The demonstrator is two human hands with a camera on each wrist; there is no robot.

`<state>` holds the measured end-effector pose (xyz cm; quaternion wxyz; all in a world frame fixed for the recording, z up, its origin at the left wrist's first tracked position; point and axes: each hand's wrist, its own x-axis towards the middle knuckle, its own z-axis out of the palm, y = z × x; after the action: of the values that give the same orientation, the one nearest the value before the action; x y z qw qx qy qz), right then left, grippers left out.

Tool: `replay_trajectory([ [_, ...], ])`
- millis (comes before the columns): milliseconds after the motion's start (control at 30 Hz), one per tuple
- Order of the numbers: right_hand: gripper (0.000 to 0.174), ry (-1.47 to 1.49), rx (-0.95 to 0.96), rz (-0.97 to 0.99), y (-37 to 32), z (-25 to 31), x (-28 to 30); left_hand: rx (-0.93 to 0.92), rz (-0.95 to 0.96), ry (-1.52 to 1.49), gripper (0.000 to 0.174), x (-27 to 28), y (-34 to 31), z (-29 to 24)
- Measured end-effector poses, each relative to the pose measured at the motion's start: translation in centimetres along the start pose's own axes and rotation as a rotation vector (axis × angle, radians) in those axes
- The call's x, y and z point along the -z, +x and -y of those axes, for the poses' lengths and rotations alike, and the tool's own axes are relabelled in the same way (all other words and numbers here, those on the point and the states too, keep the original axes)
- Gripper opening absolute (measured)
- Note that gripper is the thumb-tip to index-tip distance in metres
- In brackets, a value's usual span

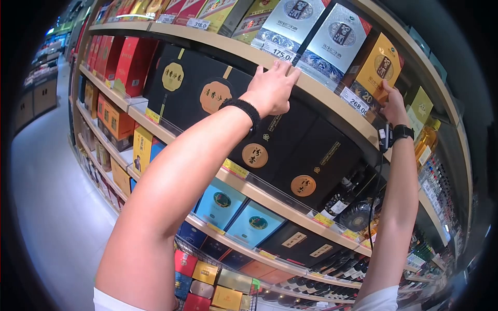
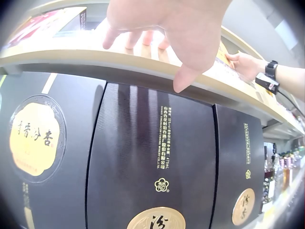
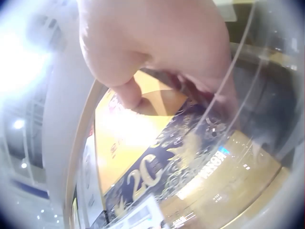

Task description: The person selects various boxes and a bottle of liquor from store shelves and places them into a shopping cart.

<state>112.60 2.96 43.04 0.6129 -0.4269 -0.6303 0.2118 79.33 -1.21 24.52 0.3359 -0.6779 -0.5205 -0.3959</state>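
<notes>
My right hand grips a yellow liquor box on the upper shelf, with the thumb on its front face and the other fingers round its right side. In the right wrist view, the box has a dark blue band with a gold "20". My left hand lies at the shelf's front edge below a silver liquor box, fingers extended over the edge and thumb hanging lower. Its fingers hold nothing in the left wrist view. A second silver box stands between the two hands.
Black liquor boxes fill the shelf below. Price tags line the upper shelf edge. An amber bottle stands right of my right wrist. Below my arms is a wire basket with several boxes. An aisle floor runs at left.
</notes>
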Motion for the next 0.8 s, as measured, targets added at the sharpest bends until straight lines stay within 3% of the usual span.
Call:
replay_trajectory([
  [33,0.105,-0.184,0.114,-0.123,0.2,0.4,-0.3,0.000,-0.011,0.002,0.081,-0.1,0.0,0.0],
  [133,0.136,-0.526,0.328,-0.296,1.5,1.7,-2.4,0.001,0.008,-0.011,0.082,0.2,0.0,-0.2],
  [233,0.153,-0.599,0.239,-0.359,-0.5,3.3,-6.5,0.015,0.041,-0.032,0.083,0.3,0.0,-0.2],
  [333,0.157,-0.563,0.029,-0.430,0.3,3.3,-7.9,0.030,0.065,-0.061,0.084,0.6,0.0,-0.3],
  [400,0.156,-0.524,0.034,-0.371,6.3,1.4,-6.1,0.045,0.072,-0.076,0.085,0.7,-0.1,-0.4],
  [500,0.149,-0.581,0.010,-0.232,6.5,1.6,-5.4,0.059,0.109,-0.110,0.086,1.1,-0.1,-0.4],
  [567,0.141,-0.581,0.005,-0.341,5.8,1.7,-5.6,0.060,0.126,-0.127,0.086,1.4,-0.2,-0.4],
  [800,0.133,-0.528,0.051,-0.461,2.8,2.6,-6.1,0.052,0.101,-0.137,0.088,1.0,-0.5,-0.3],
])
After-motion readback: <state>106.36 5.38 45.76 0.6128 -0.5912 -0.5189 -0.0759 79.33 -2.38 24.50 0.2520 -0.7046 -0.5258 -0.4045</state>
